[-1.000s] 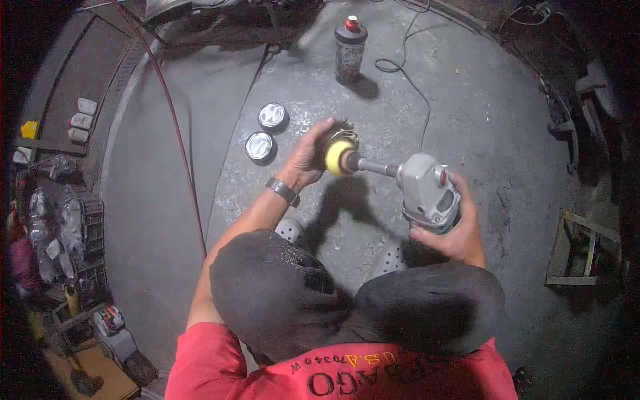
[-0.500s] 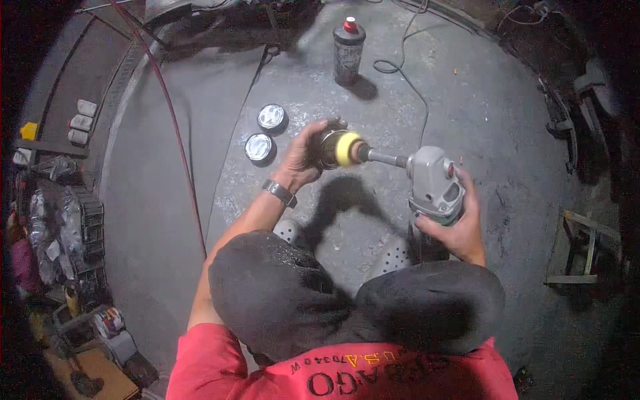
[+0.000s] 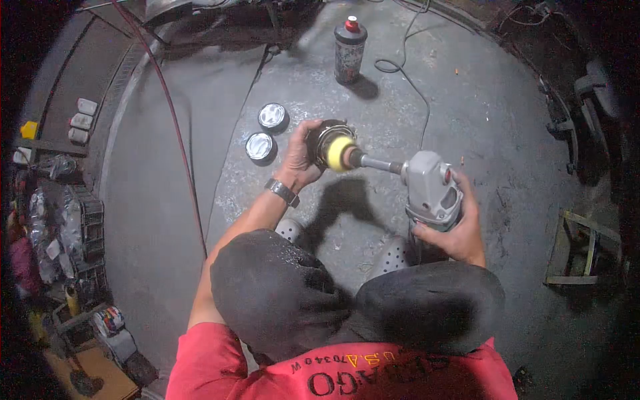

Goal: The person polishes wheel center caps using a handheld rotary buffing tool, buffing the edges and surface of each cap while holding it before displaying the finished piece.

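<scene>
A dark round part with a metallic rim [image 3: 323, 139] is held in my left hand [image 3: 301, 160], its fingers partly hidden behind it. My right hand [image 3: 463, 230] grips the grey body of a power polisher [image 3: 430, 187]. From the tool a metal shaft [image 3: 381, 164] runs left to a yellow foam pad [image 3: 339, 153], which lies against the open face of the round part and looks blurred. Two round caps with silvery tops, a farther one [image 3: 273, 116] and a nearer one [image 3: 259, 146], rest on the floor left of my left hand.
A bottle with a red and white cap [image 3: 350, 53] stands on the floor [image 3: 167, 233] ahead. A thin cable [image 3: 417, 87] trails behind the polisher. A red hose [image 3: 175, 127] crosses the left side. A metal frame [image 3: 580, 250] lies at right, crates [image 3: 85, 227] at left.
The round part has turned in my left hand and shows more of its dark side. The polisher and pad shifted right, then slightly back left.
</scene>
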A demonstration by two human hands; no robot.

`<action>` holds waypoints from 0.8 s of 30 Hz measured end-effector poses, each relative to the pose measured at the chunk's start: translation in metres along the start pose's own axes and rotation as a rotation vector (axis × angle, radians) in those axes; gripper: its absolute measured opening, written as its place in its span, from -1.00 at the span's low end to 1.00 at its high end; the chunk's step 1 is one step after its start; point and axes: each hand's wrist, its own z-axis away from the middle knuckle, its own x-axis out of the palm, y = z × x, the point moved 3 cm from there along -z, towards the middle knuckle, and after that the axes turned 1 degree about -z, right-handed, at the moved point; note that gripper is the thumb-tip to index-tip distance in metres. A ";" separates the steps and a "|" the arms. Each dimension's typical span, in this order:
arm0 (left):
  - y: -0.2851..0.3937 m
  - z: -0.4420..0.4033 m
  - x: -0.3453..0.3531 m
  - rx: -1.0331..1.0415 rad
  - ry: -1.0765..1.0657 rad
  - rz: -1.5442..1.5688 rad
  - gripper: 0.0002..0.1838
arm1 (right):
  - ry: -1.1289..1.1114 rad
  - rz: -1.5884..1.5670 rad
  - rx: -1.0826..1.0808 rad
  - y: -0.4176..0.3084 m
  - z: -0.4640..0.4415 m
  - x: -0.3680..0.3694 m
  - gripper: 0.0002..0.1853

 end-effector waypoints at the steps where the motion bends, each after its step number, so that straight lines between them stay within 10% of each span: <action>1: 0.000 0.001 0.000 -0.003 -0.013 0.007 -0.42 | 0.002 -0.026 0.008 0.001 0.000 0.001 0.13; 24: -0.009 -0.005 -0.005 -0.071 0.119 -0.249 -0.52 | -0.001 0.120 -0.018 -0.001 -0.001 0.002 0.12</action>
